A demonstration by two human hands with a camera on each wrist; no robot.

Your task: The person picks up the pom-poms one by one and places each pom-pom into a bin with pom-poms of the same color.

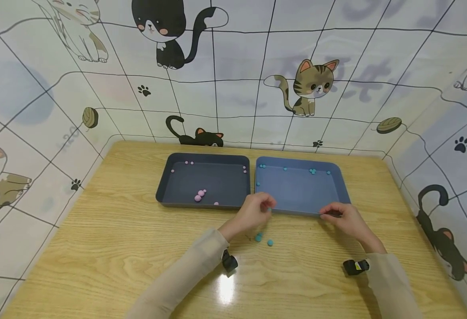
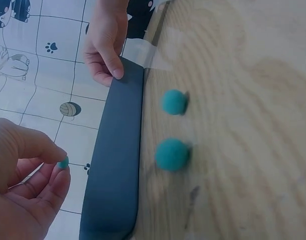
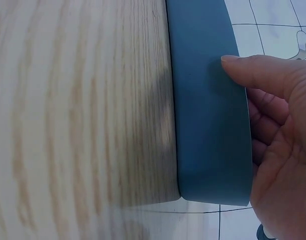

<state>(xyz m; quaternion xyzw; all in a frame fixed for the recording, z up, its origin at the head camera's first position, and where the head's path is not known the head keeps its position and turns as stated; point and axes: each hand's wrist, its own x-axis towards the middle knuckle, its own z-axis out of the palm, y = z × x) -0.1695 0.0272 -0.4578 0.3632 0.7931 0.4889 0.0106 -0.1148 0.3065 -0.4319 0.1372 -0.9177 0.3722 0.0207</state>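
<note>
My left hand (image 1: 254, 212) pinches a small teal ball (image 2: 63, 162) between thumb and fingertips. It hovers by the near left corner of a blue tray (image 1: 297, 190). In the head view, my right hand (image 1: 348, 219) holds the tray's near wall toward the right corner; the right wrist view shows its thumb (image 3: 235, 59) on the outer face and the other fingers behind the rim. Several teal balls, such as this one (image 1: 285, 169), lie inside the tray along its far side. Loose teal balls (image 1: 270, 243) sit on the wood in front of it.
To the left of the blue tray stands a dark grey tray (image 1: 217, 181) with several pink balls (image 1: 198, 198) of different sizes. Both trays are on a wooden table (image 1: 109, 243). A white cat-print sheet (image 1: 237, 57) rises behind the table and at both sides.
</note>
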